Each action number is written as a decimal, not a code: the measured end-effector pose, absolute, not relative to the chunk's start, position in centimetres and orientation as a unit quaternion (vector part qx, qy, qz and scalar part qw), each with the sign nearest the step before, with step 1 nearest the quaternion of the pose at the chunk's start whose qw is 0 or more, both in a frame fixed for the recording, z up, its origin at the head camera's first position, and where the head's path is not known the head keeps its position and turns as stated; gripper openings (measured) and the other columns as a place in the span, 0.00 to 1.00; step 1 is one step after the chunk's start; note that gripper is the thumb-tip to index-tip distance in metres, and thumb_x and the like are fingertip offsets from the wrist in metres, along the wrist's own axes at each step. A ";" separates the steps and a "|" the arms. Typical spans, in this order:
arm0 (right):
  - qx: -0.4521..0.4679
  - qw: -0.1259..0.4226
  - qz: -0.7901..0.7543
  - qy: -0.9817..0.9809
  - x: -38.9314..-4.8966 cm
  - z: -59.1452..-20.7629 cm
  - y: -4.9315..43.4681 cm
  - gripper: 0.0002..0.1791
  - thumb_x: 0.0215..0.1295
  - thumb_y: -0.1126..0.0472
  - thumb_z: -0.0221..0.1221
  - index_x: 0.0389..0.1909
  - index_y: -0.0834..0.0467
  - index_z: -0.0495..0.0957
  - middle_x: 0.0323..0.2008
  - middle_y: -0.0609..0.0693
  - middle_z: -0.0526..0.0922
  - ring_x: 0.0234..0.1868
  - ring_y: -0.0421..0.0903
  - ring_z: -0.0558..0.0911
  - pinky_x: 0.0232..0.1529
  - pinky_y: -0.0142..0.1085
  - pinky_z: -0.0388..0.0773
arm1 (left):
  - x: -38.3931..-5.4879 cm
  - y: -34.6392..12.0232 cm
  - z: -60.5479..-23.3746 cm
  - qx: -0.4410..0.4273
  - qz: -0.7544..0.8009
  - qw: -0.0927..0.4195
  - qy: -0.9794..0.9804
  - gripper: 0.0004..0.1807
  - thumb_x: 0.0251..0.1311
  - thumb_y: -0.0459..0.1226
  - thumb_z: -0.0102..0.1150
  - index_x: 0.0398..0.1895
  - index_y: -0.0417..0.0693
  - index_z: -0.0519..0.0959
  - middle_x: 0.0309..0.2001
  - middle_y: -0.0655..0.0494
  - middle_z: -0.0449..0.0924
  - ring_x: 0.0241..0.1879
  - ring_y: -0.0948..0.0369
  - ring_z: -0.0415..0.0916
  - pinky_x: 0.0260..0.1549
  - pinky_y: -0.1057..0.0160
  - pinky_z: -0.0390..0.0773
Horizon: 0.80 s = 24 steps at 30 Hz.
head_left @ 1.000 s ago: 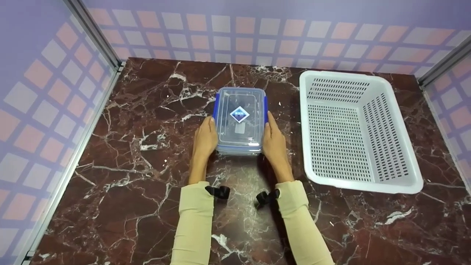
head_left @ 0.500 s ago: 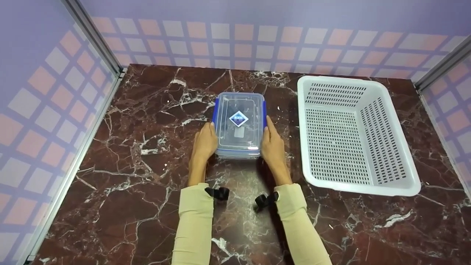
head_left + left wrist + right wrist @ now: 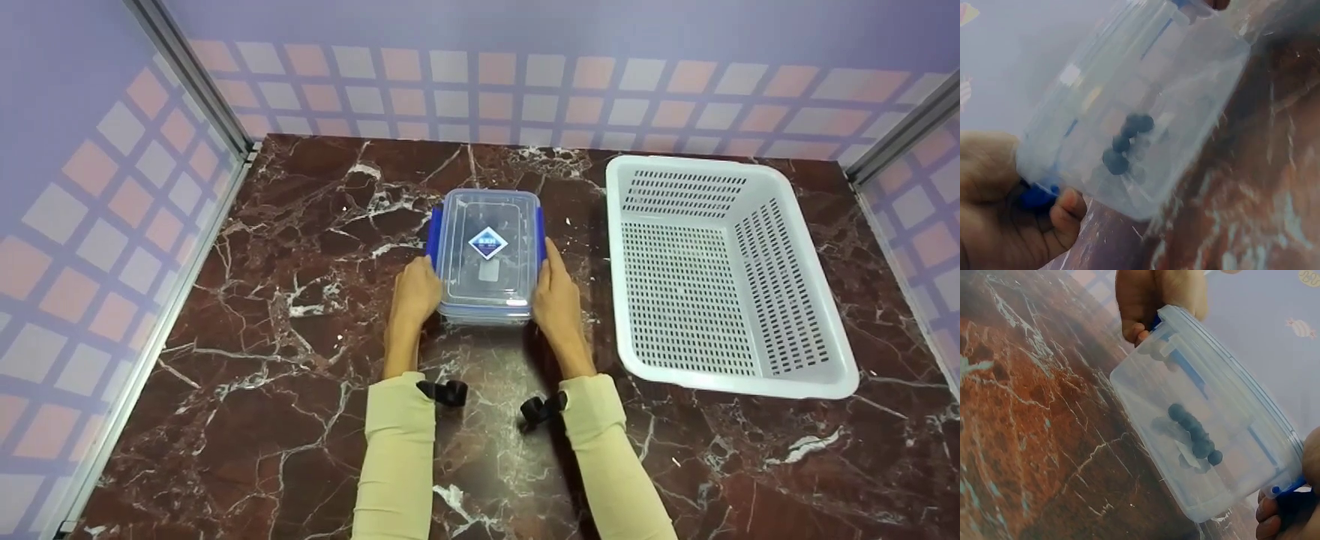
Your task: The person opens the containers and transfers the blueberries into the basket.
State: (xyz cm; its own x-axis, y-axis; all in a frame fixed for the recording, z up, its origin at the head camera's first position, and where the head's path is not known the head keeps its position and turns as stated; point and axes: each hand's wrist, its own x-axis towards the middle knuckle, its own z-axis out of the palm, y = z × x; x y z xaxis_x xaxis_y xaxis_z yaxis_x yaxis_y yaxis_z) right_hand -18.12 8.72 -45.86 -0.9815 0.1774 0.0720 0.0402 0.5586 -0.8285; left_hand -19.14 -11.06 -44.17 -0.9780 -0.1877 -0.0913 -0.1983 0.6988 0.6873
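The left hand [image 3: 415,291] grips the near part of the box [image 3: 517,262] from its left side, its fingers bent at the blue left clip [image 3: 433,240]; the right hand [image 3: 559,296] grips the opposite side, with fingers curled by the right clip [image 3: 541,225]. The box, clear with a bluish rim, lies between the two sets of fingers and reaches forward past their tips. Whether its base touches the table [image 3: 285,420] or sits just above it, I cannot tell. Just ahead of the left fingers, the left clip juts out past the edge of the lid [image 3: 491,210]; the right clip runs along the box's side, ahead of the right fingers. A diamond label [image 3: 488,243] sits on the lid midway between the hands, slightly farther forward than the fingertips, and a small white tag [image 3: 488,270] shows just behind it. Through the box's wall, the right wrist view shows a row of dark balls [image 3: 1203,446] inside, between the fingers of both hands. The white basket [image 3: 619,277] stands on the table to the right of the right fingers, near but not touching them. Behind the fingers, a black strap [image 3: 442,393] shows at the left sleeve [image 3: 397,457] and another at the right sleeve [image 3: 619,450].
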 end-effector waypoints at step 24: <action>-0.124 0.151 0.480 -0.855 -18.1 -46.3 8.7 0.23 0.72 0.62 0.42 0.65 0.65 0.64 0.58 0.66 0.74 0.59 0.61 0.73 0.63 0.48 0.67 | -18.3 -10.9 -43.5 -0.166 0.373 -0.004 0.913 0.21 0.72 0.42 0.35 0.48 0.34 0.74 0.50 0.33 0.77 0.55 0.39 0.73 0.56 0.46 0.71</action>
State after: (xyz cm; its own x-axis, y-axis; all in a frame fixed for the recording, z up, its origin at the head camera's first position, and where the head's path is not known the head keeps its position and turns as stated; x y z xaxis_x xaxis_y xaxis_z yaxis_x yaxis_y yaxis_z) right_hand -18.12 8.70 -46.32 -0.9237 0.3566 0.1404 0.0659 0.5088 -0.8583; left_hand -18.29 -10.90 -43.49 -0.9447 -0.3066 -0.1161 -0.3003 0.6672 0.6816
